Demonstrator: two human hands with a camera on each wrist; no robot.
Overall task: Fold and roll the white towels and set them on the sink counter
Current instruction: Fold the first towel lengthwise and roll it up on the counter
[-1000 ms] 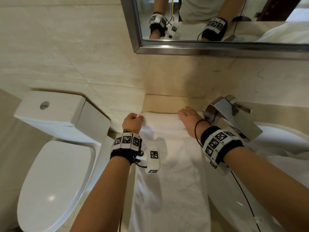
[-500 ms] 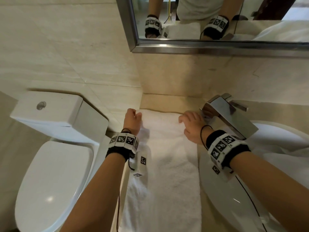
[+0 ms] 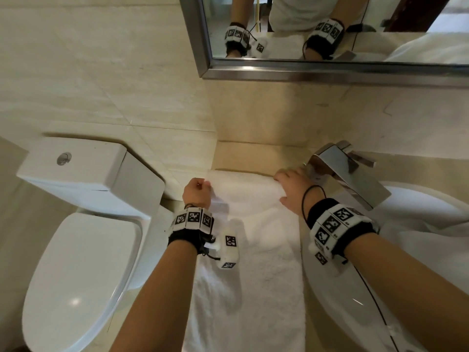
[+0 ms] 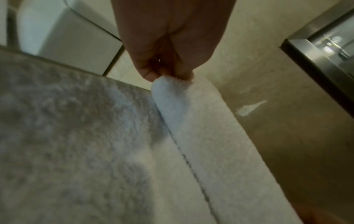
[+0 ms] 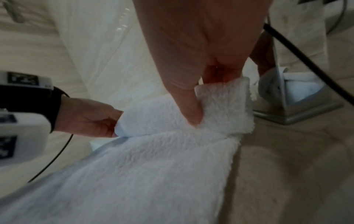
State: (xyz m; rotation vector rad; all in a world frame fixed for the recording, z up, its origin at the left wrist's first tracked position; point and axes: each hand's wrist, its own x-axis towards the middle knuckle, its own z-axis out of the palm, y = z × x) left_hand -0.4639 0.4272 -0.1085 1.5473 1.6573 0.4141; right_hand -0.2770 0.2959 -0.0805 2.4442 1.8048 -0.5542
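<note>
Between the toilet (image 3: pixel 83 250) on the left and the basin (image 3: pixel 380 262) on the right, a white towel (image 3: pixel 253 262) lies stretched along the beige desk (image 3: pixel 243 158), running from the near edge toward the far wall. Its far end is turned over into a small first roll. The left hand (image 3: pixel 196 193) has its grip clenched on the left end of that roll, fingertips pinching the terry cloth (the left wrist view shows the pinch plainly). The right hand (image 3: pixel 291 191) grasps the right end of the roll, thumb pressed into the cloth on the near side and fingers curled over the far side. A chrome faucet (image 3: pixel 347 174) stands just right of the right hand. A mirror (image 3: pixel 330 34) hangs on the far wall and reflects both wrists.
</note>
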